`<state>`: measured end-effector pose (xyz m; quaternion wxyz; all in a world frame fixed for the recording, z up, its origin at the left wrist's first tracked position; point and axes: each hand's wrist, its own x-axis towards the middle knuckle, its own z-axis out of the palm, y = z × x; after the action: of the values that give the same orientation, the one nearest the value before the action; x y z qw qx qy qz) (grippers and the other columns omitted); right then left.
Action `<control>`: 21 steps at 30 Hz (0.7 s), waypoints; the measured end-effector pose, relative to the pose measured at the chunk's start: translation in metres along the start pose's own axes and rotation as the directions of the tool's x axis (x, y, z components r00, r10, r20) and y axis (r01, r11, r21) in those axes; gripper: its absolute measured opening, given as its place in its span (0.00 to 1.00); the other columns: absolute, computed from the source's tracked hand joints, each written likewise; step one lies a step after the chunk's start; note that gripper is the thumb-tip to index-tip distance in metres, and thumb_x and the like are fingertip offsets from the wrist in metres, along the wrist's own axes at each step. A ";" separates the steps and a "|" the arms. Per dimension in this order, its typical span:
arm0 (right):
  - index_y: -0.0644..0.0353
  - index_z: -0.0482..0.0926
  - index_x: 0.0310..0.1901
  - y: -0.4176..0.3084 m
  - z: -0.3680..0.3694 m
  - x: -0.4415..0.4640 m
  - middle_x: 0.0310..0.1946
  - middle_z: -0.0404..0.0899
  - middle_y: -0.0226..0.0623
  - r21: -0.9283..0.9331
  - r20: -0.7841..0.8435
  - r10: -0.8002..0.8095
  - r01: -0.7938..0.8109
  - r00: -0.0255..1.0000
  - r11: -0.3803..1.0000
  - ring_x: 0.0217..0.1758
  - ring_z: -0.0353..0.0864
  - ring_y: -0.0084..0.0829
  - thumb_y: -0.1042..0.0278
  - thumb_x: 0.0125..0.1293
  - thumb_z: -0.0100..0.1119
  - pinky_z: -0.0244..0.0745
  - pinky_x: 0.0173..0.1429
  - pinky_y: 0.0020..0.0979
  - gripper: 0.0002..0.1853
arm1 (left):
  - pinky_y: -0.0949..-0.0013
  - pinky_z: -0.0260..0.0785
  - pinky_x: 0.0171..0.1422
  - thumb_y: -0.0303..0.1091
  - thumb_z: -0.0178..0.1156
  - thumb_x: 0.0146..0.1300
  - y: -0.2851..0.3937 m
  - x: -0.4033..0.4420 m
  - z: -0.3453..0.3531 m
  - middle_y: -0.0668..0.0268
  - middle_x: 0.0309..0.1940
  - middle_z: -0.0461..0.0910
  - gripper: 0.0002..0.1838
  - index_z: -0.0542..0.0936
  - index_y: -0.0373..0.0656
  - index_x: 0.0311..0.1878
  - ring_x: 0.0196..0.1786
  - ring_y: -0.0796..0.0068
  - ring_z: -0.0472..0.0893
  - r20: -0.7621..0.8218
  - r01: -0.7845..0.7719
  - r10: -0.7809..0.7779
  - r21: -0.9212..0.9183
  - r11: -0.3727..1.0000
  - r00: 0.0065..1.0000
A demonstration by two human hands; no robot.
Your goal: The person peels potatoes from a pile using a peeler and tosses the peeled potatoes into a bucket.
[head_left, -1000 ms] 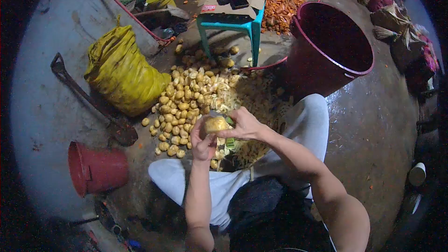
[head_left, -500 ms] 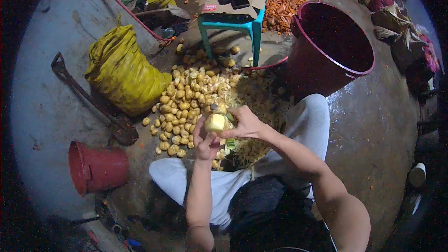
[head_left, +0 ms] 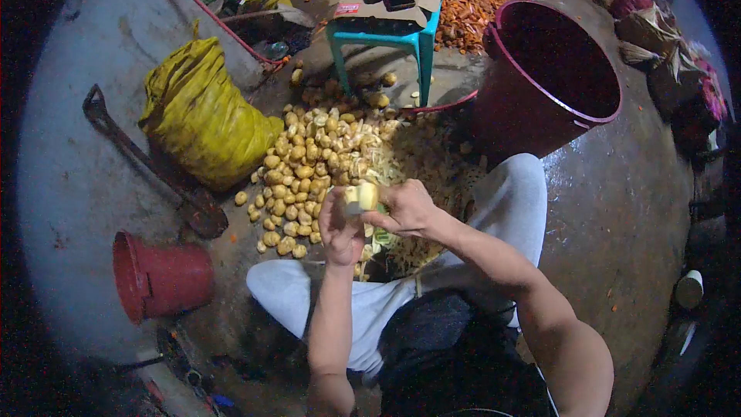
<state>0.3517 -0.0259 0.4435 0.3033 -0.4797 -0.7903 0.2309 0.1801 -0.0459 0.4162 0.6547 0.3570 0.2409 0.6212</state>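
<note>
My left hand (head_left: pixel 340 228) is closed around a potato (head_left: pixel 369 196) whose pale yellow flesh shows, held above my lap. My right hand (head_left: pixel 407 207) meets it from the right, thumb and fingers curled around what looks like a peeler, mostly hidden by the fingers and blurred. A pale grey patch (head_left: pixel 352 208) shows against the potato near my left fingers; its kind is unclear. Beyond and below the hands spreads a heap of potatoes (head_left: pixel 297 162), many with brown skin. Pale peelings (head_left: pixel 417 251) lie on the floor beside the heap, partly under my right forearm.
A big dark red tub (head_left: pixel 532 120) stands right, a small red bucket (head_left: pixel 174 278) left. Near the potatoes are a yellow sack (head_left: pixel 204 120) and a long-handled shovel (head_left: pixel 204 212). A teal chair (head_left: pixel 378 42) bears cardboard and dark devices; carrots (head_left: pixel 467 11) lie behind.
The potato has turned between my hands and shifted slightly up and right. My right hand has moved a little to the right, and my left fingers have changed their hold.
</note>
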 end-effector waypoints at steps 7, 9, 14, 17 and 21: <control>0.68 0.78 0.35 0.003 -0.005 0.006 0.18 0.75 0.51 0.245 -0.045 0.083 -0.070 0.995 0.967 0.21 0.76 0.51 0.33 0.50 0.64 0.71 0.29 0.41 0.36 | 0.68 0.77 0.50 0.28 0.67 0.54 -0.001 -0.005 -0.010 0.64 0.57 0.73 0.36 0.64 0.45 0.67 0.56 0.65 0.76 -0.040 0.083 -0.083 -0.003 0.997 0.996; 0.70 0.78 0.34 0.003 -0.010 0.007 0.19 0.75 0.53 0.274 0.015 0.047 -0.049 0.999 0.961 0.22 0.77 0.50 0.31 0.45 0.67 0.72 0.30 0.41 0.39 | 0.69 0.77 0.48 0.29 0.68 0.53 -0.001 -0.005 -0.012 0.63 0.58 0.73 0.37 0.64 0.44 0.67 0.56 0.65 0.76 -0.032 0.078 -0.078 -0.019 0.997 0.996; 0.69 0.78 0.32 0.007 -0.005 0.005 0.18 0.75 0.52 0.289 0.043 0.025 -0.036 0.999 0.957 0.21 0.77 0.49 0.31 0.43 0.68 0.72 0.30 0.41 0.38 | 0.73 0.76 0.43 0.29 0.68 0.53 0.004 -0.006 -0.001 0.62 0.59 0.72 0.38 0.63 0.44 0.68 0.54 0.66 0.77 0.003 0.068 -0.068 0.000 0.998 0.998; 0.67 0.77 0.29 -0.002 -0.014 0.003 0.17 0.75 0.50 0.217 0.084 0.049 -0.066 0.995 0.974 0.19 0.75 0.50 0.32 0.47 0.66 0.71 0.27 0.41 0.35 | 0.66 0.76 0.52 0.29 0.67 0.54 0.002 -0.007 -0.005 0.63 0.60 0.71 0.37 0.63 0.45 0.68 0.57 0.64 0.76 0.037 0.088 -0.087 -0.031 0.996 0.996; 0.64 0.75 0.25 -0.010 -0.012 -0.003 0.15 0.73 0.49 -0.063 -0.019 -0.031 0.030 0.999 0.998 0.16 0.71 0.53 0.34 0.52 0.64 0.69 0.24 0.43 0.32 | 0.64 0.71 0.60 0.23 0.66 0.53 0.003 -0.004 0.012 0.62 0.55 0.73 0.33 0.65 0.40 0.63 0.55 0.67 0.75 -0.035 0.013 -0.019 -0.159 0.987 0.999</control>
<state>0.3545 -0.0317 0.4577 0.2993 -0.4792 -0.8013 0.1968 0.1866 -0.0517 0.4257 0.6815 0.2903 0.2052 0.6396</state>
